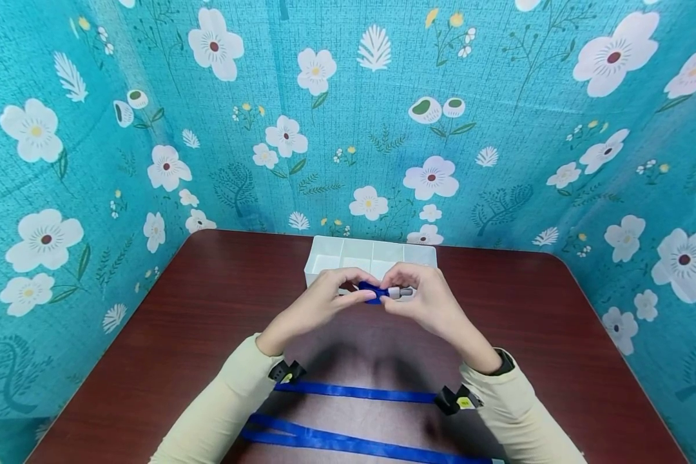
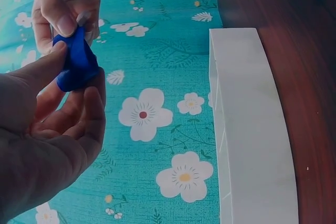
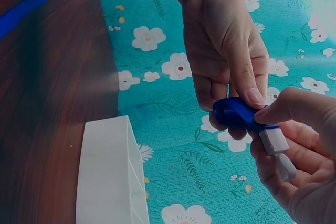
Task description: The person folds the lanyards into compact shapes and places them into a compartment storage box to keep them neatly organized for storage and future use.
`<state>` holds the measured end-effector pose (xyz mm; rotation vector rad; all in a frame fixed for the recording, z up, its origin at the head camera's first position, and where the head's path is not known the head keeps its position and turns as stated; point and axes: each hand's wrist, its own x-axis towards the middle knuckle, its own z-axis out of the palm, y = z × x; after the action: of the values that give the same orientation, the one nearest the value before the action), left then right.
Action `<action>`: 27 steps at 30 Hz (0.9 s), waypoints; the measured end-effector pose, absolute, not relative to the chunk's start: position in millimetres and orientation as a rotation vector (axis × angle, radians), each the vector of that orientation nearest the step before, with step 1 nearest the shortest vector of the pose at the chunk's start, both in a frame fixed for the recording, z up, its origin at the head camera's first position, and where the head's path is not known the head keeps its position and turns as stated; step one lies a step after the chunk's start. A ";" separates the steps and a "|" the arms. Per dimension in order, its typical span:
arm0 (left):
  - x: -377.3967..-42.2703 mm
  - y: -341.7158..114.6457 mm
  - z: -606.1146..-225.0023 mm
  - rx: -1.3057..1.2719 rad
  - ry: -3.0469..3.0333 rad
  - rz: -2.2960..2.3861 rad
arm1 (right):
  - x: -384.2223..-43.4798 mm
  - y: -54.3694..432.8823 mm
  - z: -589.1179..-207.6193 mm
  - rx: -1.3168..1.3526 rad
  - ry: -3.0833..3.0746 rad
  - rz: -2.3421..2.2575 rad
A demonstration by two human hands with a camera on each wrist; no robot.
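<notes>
Both hands meet in front of me, raised above the table, at a folded blue lanyard (image 1: pixel 373 293). My left hand (image 1: pixel 319 299) pinches one end of the blue bundle (image 2: pixel 79 64) between thumb and fingers. At the other end, my right hand (image 1: pixel 426 299) pinches it beside its clip. In the right wrist view, a white block-shaped fitting (image 3: pixel 274 141) with a grey tip (image 3: pixel 285 167) sticks out below the right thumb. The strap appears doubled into a short loop, and part of it is hidden behind the fingers.
A white divided box (image 1: pixel 373 241) stands at the far side of the brown table (image 1: pixel 238 277), just beyond the hands. More blue straps (image 1: pixel 359 391) lie across the near part of the table, below the forearms. A flowered teal cloth (image 1: pixel 348 129) surrounds the table.
</notes>
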<state>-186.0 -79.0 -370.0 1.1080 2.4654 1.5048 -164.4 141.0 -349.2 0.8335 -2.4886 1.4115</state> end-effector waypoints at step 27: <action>-175.6 -61.5 -374.9 0.836 2.466 2.023 | -159.6 114.8 -366.3 0.385 -1.668 2.391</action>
<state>-175.6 -61.5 -374.9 0.8357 2.4655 2.0233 -159.6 114.8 -366.3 0.3852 -1.6685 2.3912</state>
